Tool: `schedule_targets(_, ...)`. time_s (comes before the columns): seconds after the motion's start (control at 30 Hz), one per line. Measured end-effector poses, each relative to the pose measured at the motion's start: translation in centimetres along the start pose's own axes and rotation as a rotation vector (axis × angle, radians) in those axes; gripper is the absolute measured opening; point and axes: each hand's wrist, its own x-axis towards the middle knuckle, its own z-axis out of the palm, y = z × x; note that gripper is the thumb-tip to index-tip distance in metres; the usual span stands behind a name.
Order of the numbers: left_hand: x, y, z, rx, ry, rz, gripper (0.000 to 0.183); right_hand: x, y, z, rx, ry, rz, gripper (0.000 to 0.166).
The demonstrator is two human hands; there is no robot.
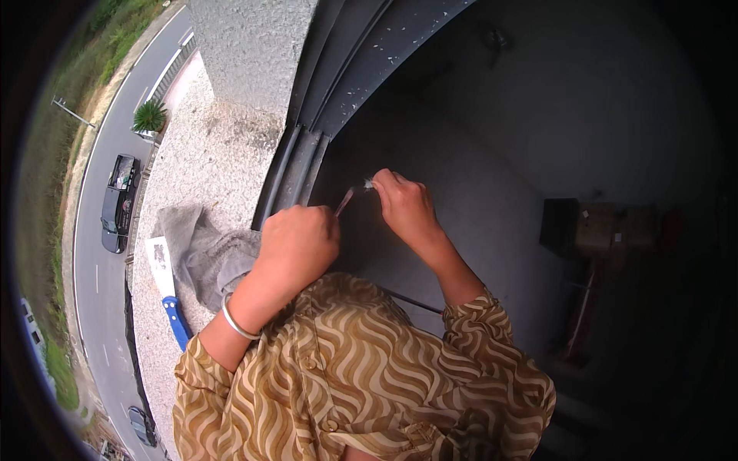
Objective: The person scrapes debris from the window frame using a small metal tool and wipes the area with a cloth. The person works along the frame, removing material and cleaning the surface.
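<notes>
My left hand (300, 245), with a silver bangle at its wrist, is closed around a thin pinkish strip or blade (344, 203). Only the end of that piece juts out past the fingers, so its kind is unclear. To its right, my right hand (408, 207) pinches a small whitish scrap (368, 184), slightly apart from the strip's tip. A grey cloth (213, 253) lies crumpled on the rough stone ledge (190, 167) beside my left wrist. Next to the cloth is a putty knife (173, 311) with a blue handle and a marked blade.
Ahead runs a dark metal window frame with a grooved track (304, 164), flecked with white. A textured wall (253, 52) rises beyond the ledge. Below on the left are a road (95, 288) and a pickup truck (118, 201). Cardboard boxes (599, 227) stand in the dim room.
</notes>
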Motion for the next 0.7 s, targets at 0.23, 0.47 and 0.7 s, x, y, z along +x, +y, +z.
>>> schedule_targets(0.23, -4.1, -2.1, -3.4, -0.071, 0.072, -0.192, 0.029, 2.4, -3.7, -1.6, 0.266, 0.115, -0.074, 0.008)
schedule_targets(0.47, -6.2, -4.5, -4.3, -0.139, 0.165, -0.325, 0.031, 6.9, -7.3, 0.5, 0.237, 0.082, -0.41, 0.01)
schedule_targets(0.7, -5.8, -6.0, -3.2, -0.089, 0.164, -0.322, 0.031, 8.7, -8.7, 2.1, 0.11, -0.106, -0.401, 0.007)
